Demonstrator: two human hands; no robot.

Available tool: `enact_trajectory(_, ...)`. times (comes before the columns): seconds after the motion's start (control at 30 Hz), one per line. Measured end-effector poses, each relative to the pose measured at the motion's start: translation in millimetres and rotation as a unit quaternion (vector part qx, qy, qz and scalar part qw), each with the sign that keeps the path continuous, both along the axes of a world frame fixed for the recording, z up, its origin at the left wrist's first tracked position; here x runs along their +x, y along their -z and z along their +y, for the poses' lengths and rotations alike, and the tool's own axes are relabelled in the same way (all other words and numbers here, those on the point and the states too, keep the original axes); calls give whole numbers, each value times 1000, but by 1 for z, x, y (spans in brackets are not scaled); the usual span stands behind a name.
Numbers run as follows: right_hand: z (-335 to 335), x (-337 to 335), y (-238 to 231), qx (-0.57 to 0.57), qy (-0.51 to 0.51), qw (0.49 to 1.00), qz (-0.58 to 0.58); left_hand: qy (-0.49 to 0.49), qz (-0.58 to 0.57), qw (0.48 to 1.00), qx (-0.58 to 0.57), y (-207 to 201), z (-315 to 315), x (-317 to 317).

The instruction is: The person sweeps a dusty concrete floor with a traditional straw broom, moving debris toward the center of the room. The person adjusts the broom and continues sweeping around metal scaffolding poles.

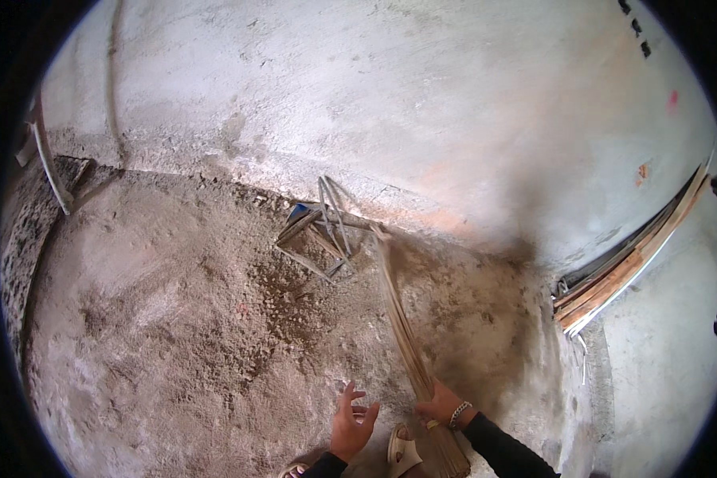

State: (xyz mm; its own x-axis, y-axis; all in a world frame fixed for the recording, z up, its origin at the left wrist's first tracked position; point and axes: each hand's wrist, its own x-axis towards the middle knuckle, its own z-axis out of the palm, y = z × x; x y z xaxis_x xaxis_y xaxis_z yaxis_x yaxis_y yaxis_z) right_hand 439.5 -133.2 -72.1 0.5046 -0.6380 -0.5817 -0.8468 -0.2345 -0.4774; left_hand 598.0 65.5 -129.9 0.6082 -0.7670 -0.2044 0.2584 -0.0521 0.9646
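Note:
My right hand [438,402] is wrapped round a long brown bundle of thin, dry strips [402,327], which looks like a stick broom. The bundle slants from the wall's foot down to beside my feet. Its lower end is wider, and a yellowish band shows just below my grip. On that wrist sits a light chain bracelet [459,413]. Left of the bundle, my left hand [353,424] hangs over the dirt floor with its fingers apart and nothing in it.
Against the rough white wall [319,88] stands a small, rickety wooden frame [320,256] with a blue scrap. Loose rubble [291,307] lies before it. Boards [613,279] lean at the right, and a dark, speckled slab [28,239] borders the left. My sandalled foot [404,452] is below.

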Motion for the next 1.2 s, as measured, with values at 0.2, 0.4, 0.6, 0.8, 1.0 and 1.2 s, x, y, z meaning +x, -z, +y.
enact_trajectory(0.2,65,-23,-73,-13,159,987,-28,18,-127,990,-61,5,12,36)
enact_trajectory(0.4,47,-42,-60,-114,-219,945,216,-42,-101,994,2,10,14,59)
enact_trajectory(0.6,51,2,-93,94,79,989,83,7,-123,990,-66,-1,-1,46)
enact_trajectory(0.8,-5,-8,-210,57,58,996,48,-19,-162,985,61,31,44,64)
enact_trajectory(1.0,-170,-86,-244,-439,-100,835,316,-87,-190,942,264,47,101,129)
enact_trajectory(1.2,-295,-209,-142,-506,-97,838,180,-203,-296,916,179,-21,69,199)
